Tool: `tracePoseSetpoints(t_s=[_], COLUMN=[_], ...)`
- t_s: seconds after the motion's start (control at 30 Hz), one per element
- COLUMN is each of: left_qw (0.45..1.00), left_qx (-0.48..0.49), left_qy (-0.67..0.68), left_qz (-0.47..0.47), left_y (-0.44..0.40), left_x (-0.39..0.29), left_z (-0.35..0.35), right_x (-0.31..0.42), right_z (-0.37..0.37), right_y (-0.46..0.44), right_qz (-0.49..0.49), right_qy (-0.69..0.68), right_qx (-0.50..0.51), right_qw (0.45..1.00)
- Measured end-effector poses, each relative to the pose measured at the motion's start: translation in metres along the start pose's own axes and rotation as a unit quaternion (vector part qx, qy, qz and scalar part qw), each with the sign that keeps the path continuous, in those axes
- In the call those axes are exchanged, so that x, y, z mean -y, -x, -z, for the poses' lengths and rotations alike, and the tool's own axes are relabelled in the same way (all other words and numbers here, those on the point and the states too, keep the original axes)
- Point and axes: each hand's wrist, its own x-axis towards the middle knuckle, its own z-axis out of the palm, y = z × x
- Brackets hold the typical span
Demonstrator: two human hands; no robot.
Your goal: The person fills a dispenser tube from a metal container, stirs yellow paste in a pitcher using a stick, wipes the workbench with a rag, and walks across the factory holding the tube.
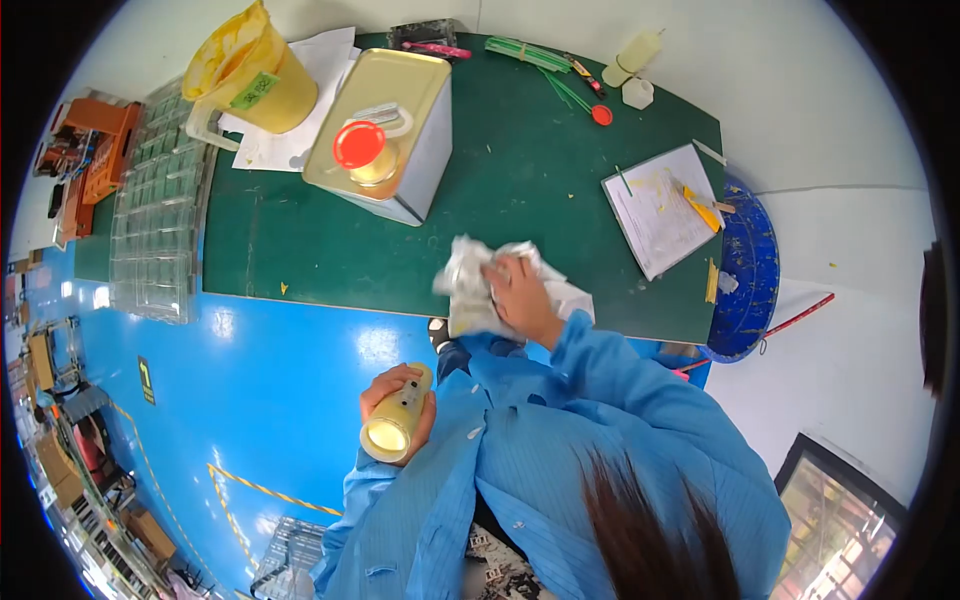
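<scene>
My left hand (pixel 397 408) is wrapped round a pale yellow cylindrical bottle (pixel 398 413), held tilted in front of my body, off the table's front edge. At the front edge of the green table (pixel 330 245), my right hand (pixel 518 292) rests on a crumpled white cloth or paper (pixel 475 285). Its fingers are bent over the material; part of the sheet hangs past the edge. Beyond, a metal can (pixel 385 85) carries a small container with a red lid (pixel 360 146).
A yellow-stained pitcher (pixel 262 90) stands at the back left beside clear trays (pixel 160 210). A clipboard-like sheet (pixel 660 215) with a yellow tool (pixel 702 210) lies right, near a blue bin (pixel 752 270). Green ties (pixel 525 52) and a bottle (pixel 632 58) are at the back.
</scene>
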Motion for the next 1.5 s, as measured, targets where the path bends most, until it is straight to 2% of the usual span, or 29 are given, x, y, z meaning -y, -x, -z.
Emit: tracePoseSetpoints(t_s=[0.07,0.13,0.17,0.2,0.27,0.3,0.37,0.43,0.5,0.53,0.57,0.6,0.67,0.73,0.8,0.87,0.97,1.07,1.17,1.27,1.3,1.4,1.5], left_qw=[1.000,0.998,0.997,0.995,0.995,0.995,0.996,0.995,0.994,0.992,0.990,0.988,0.983,0.977,0.968,0.952,0.925,0.903,0.897,0.895,0.899,0.908,0.912], left_qx=[-0.026,-0.058,-0.074,-0.087,-0.094,-0.091,-0.085,-0.089,-0.096,-0.110,-0.123,-0.134,-0.158,-0.187,-0.218,-0.276,-0.352,-0.401,-0.415,-0.424,-0.416,-0.399,-0.392], left_qy=[0.012,0.015,0.012,0.006,0.013,0.015,-0.001,-0.016,-0.035,-0.034,-0.034,-0.034,-0.046,-0.067,-0.093,-0.081,-0.065,-0.063,-0.056,-0.033,-0.036,-0.043,-0.045], left_qz=[0.005,0.017,0.026,0.038,0.037,0.043,0.037,0.041,0.043,0.052,0.062,0.070,0.078,0.083,0.079,0.105,0.126,0.138,0.142,0.132,0.130,0.121,0.112], left_y=[0.002,0.006,0.008,0.013,0.018,0.023,0.028,0.034,0.035,0.039,0.044,0.048,0.059,0.073,0.086,0.102,0.127,0.138,0.139,0.134,0.132,0.131,0.135], left_x=[0.004,0.009,0.010,0.010,0.014,0.013,0.013,0.014,0.018,0.022,0.026,0.028,0.027,0.023,0.021,0.022,0.034,0.046,0.050,0.053,0.052,0.048,0.046], left_z=[0.009,0.014,0.015,0.018,0.019,0.023,0.032,0.035,0.037,0.038,0.040,0.043,0.052,0.062,0.072,0.076,0.075,0.072,0.071,0.067,0.067,0.063,0.063], right_x=[-0.023,-0.054,-0.072,-0.089,-0.148,-0.148,-0.121,-0.054,0.005,0.041,0.066,0.087,0.119,0.137,0.134,0.113,0.124,0.164,0.206,0.211,0.202,0.172,0.132], right_z=[0.004,0.044,0.065,0.086,0.063,0.045,0.013,-0.006,-0.051,-0.058,-0.067,-0.075,-0.084,-0.102,-0.121,-0.158,-0.179,-0.196,-0.189,-0.185,-0.192,-0.169,-0.139], right_y=[-0.012,-0.084,-0.121,-0.158,-0.194,-0.182,-0.143,-0.064,0.011,0.030,0.029,0.025,-0.030,-0.106,-0.188,-0.242,-0.251,-0.235,-0.217,-0.206,-0.203,-0.176,-0.152], right_qz=[-0.011,-0.051,-0.090,-0.077,-0.082,-0.075,-0.080,-0.088,-0.059,0.014,0.050,0.084,0.118,0.065,0.026,-0.025,0.046,0.130,0.160,0.205,0.245,0.293,0.333], right_qy=[-0.075,0.003,-0.025,0.083,0.098,0.128,0.158,0.184,0.095,0.052,-0.034,-0.120,-0.165,-0.181,-0.158,-0.159,-0.072,-0.116,-0.072,-0.017,-0.025,-0.059,-0.062], right_qx=[-0.015,-0.169,-0.189,-0.157,-0.112,-0.128,-0.158,-0.089,-0.093,-0.080,-0.016,0.048,0.038,-0.096,-0.158,-0.146,-0.156,-0.107,-0.062,0.002,-0.014,0.070,0.299], right_qw=[0.997,0.984,0.977,0.981,0.985,0.981,0.972,0.975,0.989,0.995,0.998,0.988,0.978,0.977,0.974,0.976,0.984,0.979,0.982,0.979,0.969,0.952,0.892])
